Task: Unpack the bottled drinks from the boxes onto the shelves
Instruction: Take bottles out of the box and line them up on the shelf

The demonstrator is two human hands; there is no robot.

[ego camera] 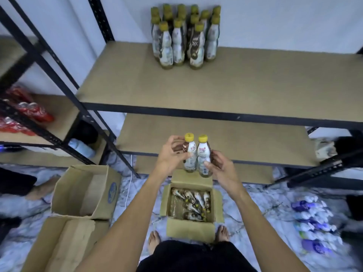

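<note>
At upper centre, shelved bottles (185, 36) stand. Left hand (170, 154) and right hand (221, 166) each grip a bottle (204, 157); the box (190, 230) holds more.

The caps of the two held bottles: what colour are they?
Yellow caps on both bottles; the head view shows them best.

white wall (275, 20), marbled floor (275, 197), black-framed shelving (235, 85).

Left hand (170, 154): bare forearm extended forward, fingers curled round one upright yellow-capped brown-and-white plastic bottle (190, 156). Right hand (221, 166): forearm likewise extended, fingers gripping a second such bottle (204, 160) alongside.
</note>
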